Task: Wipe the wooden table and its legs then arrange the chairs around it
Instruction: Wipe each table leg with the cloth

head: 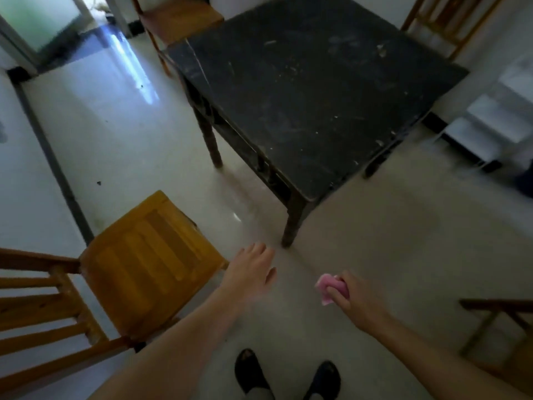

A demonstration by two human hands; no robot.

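A dark, scuffed wooden table [311, 90] stands ahead of me, its nearest leg [292, 223] just beyond my hands. My left hand [251, 274] hovers open with spread fingers, beside the front corner of a yellow wooden chair [150, 261] at lower left. My right hand [356, 298] is closed around a crumpled pink cloth [328, 287], held in the air above the floor. Another wooden chair [178, 21] stands at the table's far left side, and a third chair [444, 21] at its far right corner.
Part of a further chair [501, 327] shows at the lower right edge. A white shelf rack [496, 122] stands to the right of the table. A doorway [43, 21] opens at the top left. My feet in dark shoes [285, 376] are on the pale tiled floor.
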